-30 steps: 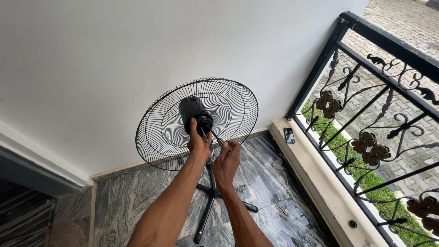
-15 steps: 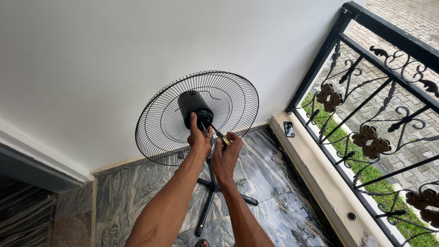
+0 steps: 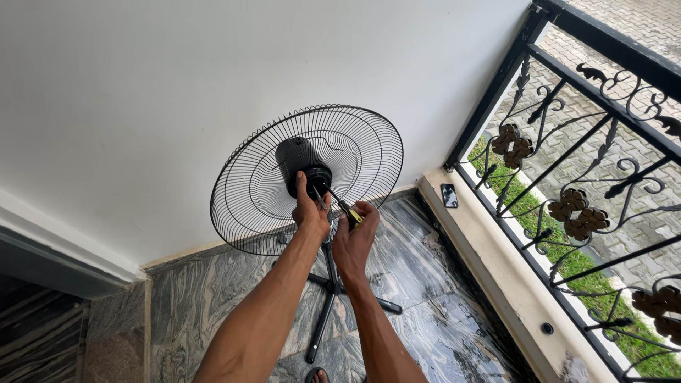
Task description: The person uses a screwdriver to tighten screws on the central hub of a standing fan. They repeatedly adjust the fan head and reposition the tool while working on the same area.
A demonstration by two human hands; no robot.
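A black standing fan faces the white wall, its round wire grille (image 3: 241, 206) behind the black motor housing (image 3: 301, 167). My left hand (image 3: 309, 210) grips the back of the motor housing. My right hand (image 3: 355, 237) holds a screwdriver (image 3: 340, 206) with a yellow and black handle, its tip pointed at the rear of the motor. The fan's pole and cross-shaped base (image 3: 323, 312) stand on the floor beneath my forearms.
The floor is grey marbled tile (image 3: 440, 319). A black wrought-iron railing (image 3: 567, 177) with flower ornaments runs along the right above a pale ledge (image 3: 496, 276), on which a dark phone (image 3: 448, 195) lies. Grass and paving show beyond. A dark doorway edge sits at left.
The view has shifted slightly. Both hands stay at the back of the motor, with the screwdriver still held against it.
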